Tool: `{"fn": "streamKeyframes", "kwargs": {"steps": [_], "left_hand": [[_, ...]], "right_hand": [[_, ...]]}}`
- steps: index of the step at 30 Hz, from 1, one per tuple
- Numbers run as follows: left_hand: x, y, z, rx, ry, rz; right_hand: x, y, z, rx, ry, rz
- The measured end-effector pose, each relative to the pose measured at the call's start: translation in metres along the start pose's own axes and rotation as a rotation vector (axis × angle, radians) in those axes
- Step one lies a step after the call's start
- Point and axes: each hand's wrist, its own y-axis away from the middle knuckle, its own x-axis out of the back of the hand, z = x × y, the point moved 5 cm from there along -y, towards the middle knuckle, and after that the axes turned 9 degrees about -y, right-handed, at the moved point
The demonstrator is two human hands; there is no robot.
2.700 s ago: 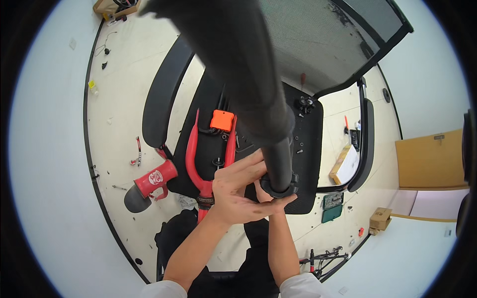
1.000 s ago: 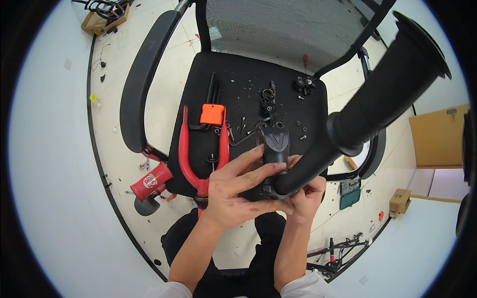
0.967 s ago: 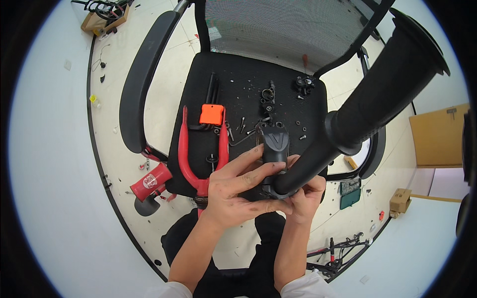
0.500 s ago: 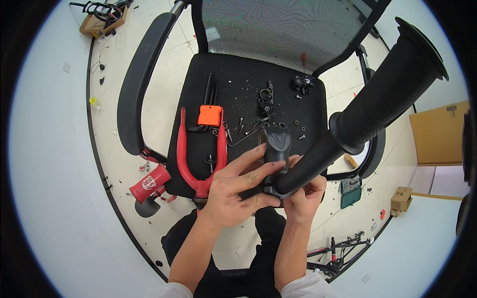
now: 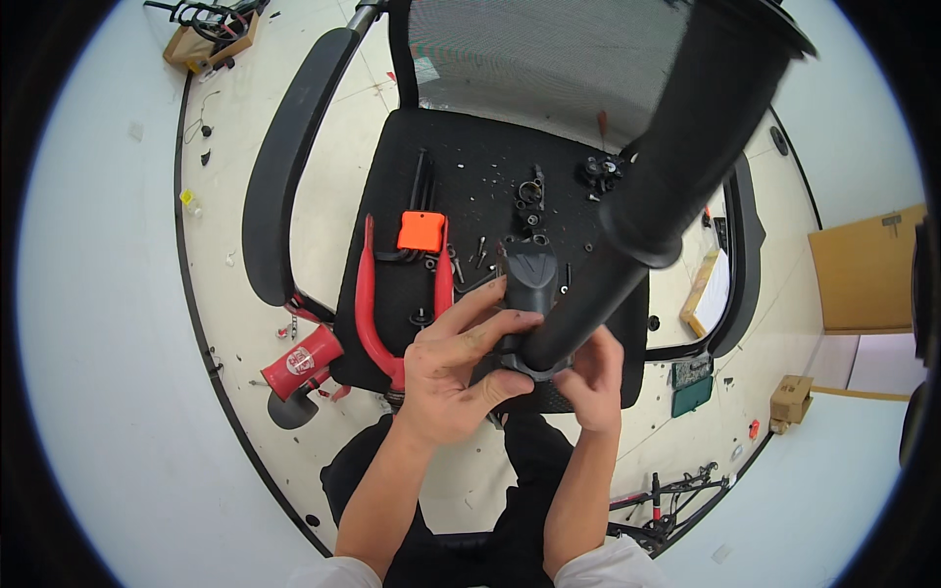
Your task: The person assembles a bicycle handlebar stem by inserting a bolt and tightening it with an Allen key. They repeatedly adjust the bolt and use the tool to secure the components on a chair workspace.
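I hold a black bicycle handlebar (image 5: 578,306) against a dark stem (image 5: 530,284) over the chair seat. My left hand (image 5: 453,377) is closed on the stem's left side, fingertips on its body and thumb near the clamp end. Curled round the right side of the clamp, my right hand (image 5: 594,380) grips the handlebar there; its far fingers are hidden behind the bar. A black rubber grip (image 5: 691,137) covers the raised end of the bar, tilted up to the right. Left of my hands, a red fork (image 5: 365,299) rests on the seat.
The black chair seat (image 5: 470,196) carries an orange-held hex key set (image 5: 421,231), loose bolts (image 5: 481,252) and black small parts (image 5: 600,173). Armrests (image 5: 284,167) flank it. A red cup-shaped object (image 5: 302,363) sits at the left. A bicycle frame (image 5: 671,508) lies on the floor at right.
The handlebar and stem have shifted left, and the bar's grip end has swung left to a steeper angle. Both hands moved slightly left with them, still holding on.
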Motion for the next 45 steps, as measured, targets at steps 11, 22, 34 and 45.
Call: {"fn": "streamKeyframes", "kwargs": {"steps": [11, 22, 34, 45], "left_hand": [[0.005, 0.000, 0.003, 0.021, -0.023, 0.003], [-0.003, -0.005, 0.006, 0.014, -0.070, -0.047], [-0.001, -0.003, 0.002, 0.061, -0.158, 0.084], [0.005, -0.003, 0.001, 0.014, -0.226, 0.084]], "right_hand": [[-0.026, -0.002, 0.046, -0.147, 0.409, -0.141], [-0.025, -0.003, 0.046, -0.173, 0.402, -0.114], [-0.018, -0.001, 0.056, -0.274, 0.420, -0.148], [-0.021, -0.004, 0.041, -0.091, 0.630, -0.047]]}}
